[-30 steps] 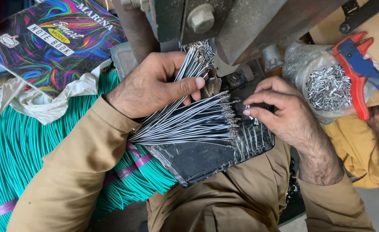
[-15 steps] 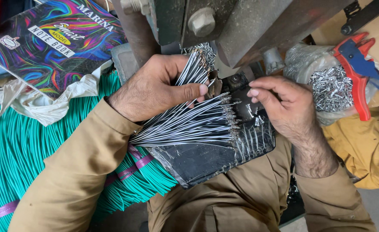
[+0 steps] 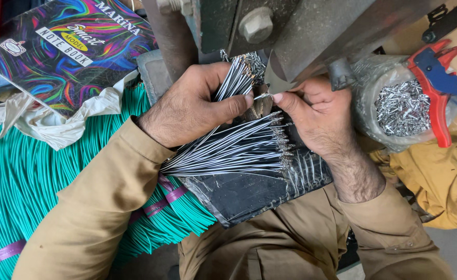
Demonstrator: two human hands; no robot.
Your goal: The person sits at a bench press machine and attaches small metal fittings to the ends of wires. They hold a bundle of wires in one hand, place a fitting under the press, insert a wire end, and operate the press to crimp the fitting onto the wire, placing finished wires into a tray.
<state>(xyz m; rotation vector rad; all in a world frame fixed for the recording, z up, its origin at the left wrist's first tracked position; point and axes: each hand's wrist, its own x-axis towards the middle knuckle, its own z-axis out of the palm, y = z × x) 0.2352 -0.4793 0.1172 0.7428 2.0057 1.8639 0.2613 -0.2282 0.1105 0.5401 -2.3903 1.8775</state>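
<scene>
My left hand (image 3: pixel 197 106) grips a bundle of thin black-and-white wires (image 3: pixel 236 78), its thumb lying across them just under the grey metal press (image 3: pixel 291 26). A second fan of the same wires (image 3: pixel 228 153), tipped with small metal terminals, lies on a black tape-wrapped pad (image 3: pixel 249 192) below that hand. My right hand (image 3: pixel 319 111) pinches the end of a single wire at the press's die, fingertips close to my left thumb.
A thick bundle of teal wires (image 3: pixel 26 176) tied with purple bands lies at the left. A colourful notebook (image 3: pixel 67 49) and crumpled white plastic sit behind it. At right are a clear bag of metal terminals (image 3: pixel 402 109) and a red-and-blue hand tool (image 3: pixel 438 83).
My right hand has moved up and left from the wire fan to the press die, where it now pinches one wire. My left hand has stayed put on its bundle.
</scene>
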